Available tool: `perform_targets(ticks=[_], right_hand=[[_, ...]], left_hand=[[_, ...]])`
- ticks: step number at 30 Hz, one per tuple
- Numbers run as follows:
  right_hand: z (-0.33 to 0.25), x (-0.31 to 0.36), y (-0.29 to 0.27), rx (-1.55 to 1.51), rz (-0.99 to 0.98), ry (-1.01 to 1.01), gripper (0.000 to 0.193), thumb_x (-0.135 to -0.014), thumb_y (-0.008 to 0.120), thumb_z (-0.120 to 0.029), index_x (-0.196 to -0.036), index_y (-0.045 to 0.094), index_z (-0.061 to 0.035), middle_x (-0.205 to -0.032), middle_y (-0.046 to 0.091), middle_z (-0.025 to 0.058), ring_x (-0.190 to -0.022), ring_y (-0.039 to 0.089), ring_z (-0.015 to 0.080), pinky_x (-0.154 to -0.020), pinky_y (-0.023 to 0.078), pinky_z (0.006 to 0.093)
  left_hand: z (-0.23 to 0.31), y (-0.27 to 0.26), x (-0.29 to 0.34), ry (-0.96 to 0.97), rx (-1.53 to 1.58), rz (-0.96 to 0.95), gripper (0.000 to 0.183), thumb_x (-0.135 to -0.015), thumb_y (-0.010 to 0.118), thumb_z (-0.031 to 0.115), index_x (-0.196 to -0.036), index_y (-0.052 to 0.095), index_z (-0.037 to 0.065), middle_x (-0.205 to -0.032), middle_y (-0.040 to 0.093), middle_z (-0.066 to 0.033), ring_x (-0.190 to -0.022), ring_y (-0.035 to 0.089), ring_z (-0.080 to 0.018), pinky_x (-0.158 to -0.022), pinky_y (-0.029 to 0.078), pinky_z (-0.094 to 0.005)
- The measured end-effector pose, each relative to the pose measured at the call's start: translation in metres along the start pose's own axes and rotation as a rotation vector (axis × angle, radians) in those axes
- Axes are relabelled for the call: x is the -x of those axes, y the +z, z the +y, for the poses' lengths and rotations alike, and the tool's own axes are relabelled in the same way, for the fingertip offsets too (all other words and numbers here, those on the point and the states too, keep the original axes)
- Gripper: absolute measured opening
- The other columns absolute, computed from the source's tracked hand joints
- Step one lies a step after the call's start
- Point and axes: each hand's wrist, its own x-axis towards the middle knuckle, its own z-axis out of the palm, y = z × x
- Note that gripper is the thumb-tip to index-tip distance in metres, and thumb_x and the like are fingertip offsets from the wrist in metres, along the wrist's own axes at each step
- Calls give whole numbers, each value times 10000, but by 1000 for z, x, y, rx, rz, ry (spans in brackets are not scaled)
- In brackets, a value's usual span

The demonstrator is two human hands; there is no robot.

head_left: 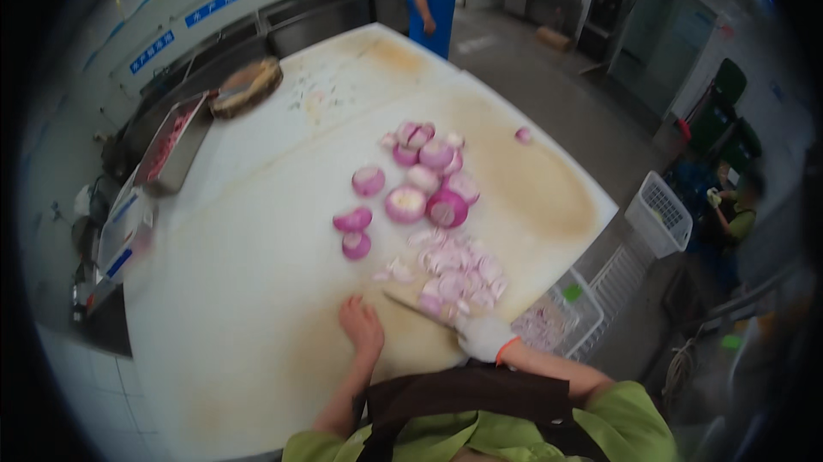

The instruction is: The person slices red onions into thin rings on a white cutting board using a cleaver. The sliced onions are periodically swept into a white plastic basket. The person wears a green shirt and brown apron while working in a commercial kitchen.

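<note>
My right hand (485,339), in a white glove with an orange cuff, is closed round the handle of a kitchen knife (418,309). The blade points left and lies low over the white tabletop, just below a pile of sliced red onion (459,269). My bare left hand (361,323) rests on the board left of the knife tip, fingers slightly bent and apart, holding nothing I can see. Beyond the slices sits a heap of peeled red onions (433,162), some with cut ends. Two onion pieces (353,231) lie to its left.
A clear tub of onion slices (542,330) stands off the right edge. Far left are a metal tray of reddish meat (176,141), a round wooden block (247,89) and a clear plastic box (127,231). A white basket (658,215) is at right. Two other people stand farther off.
</note>
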Motion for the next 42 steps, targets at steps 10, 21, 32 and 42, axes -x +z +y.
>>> perform_targets(ticks=[10,21,32,42], right_hand=[[-24,0,-5,-178,-70,278,303,-889,482,-237,-1080,531,-7,-813,647,233,-753,624,424,-698,483,528],[27,21,-19,-187,-81,477,330,-884,496,-257,-1088,512,3,-823,644,249,-785,625,434,-716,493,516],[71,66,-24,-260,6,498,277,-892,501,-264,-963,520,3,-799,629,259,-766,617,433,-695,484,519],[109,125,-28,-330,54,621,290,-877,515,-282,-944,527,0,-811,627,267,-779,610,448,-719,472,529]], left_hand=[[30,47,-74,194,362,-200,383,-977,392,226,-1287,495,25,-1328,487,-177,-1261,402,-385,-1085,274,-462],[112,131,-91,269,505,-303,312,-955,444,243,-1123,642,69,-1215,554,-164,-1145,510,-330,-1010,369,-401],[176,161,-52,228,412,-155,315,-948,452,253,-1097,659,69,-1075,571,-163,-1008,536,-331,-909,411,-419],[235,197,-19,388,606,-379,294,-939,477,222,-1067,663,34,-1138,617,-145,-1106,539,-344,-984,398,-416]])
